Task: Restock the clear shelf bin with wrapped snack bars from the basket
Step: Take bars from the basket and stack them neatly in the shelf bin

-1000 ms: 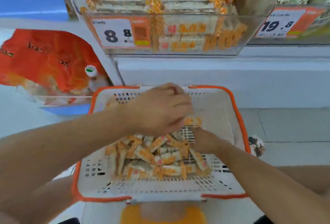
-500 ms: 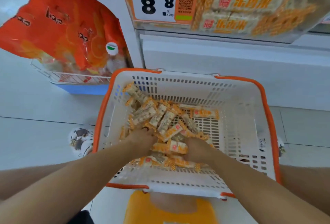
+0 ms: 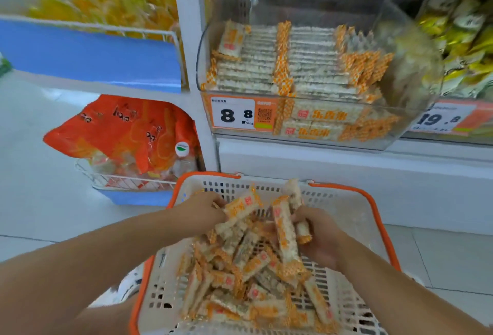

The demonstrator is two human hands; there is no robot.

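Observation:
A white basket with an orange rim (image 3: 373, 201) sits low in front of me, holding a loose pile of wrapped snack bars (image 3: 240, 276) in white and orange wrappers. My left hand (image 3: 198, 212) grips a bunch of bars (image 3: 240, 208) lifted above the pile. My right hand (image 3: 317, 236) grips several more bars (image 3: 284, 225), standing on end. Above, on the shelf, the clear bin (image 3: 416, 110) holds neat rows of the same bars, with an 8.8 price label (image 3: 233, 114) on its front.
Orange snack bags (image 3: 125, 132) lie in a wire rack at lower left. A blue shelf (image 3: 88, 52) with yellow packets is above it. A second bin with a 19.8 label (image 3: 442, 118) stands to the right. A white shelf upright (image 3: 194, 73) runs beside the clear bin.
Both hands have come up out of the pile with bars gripped in them. The view has tilted up, bringing the clear bin's inside into sight.

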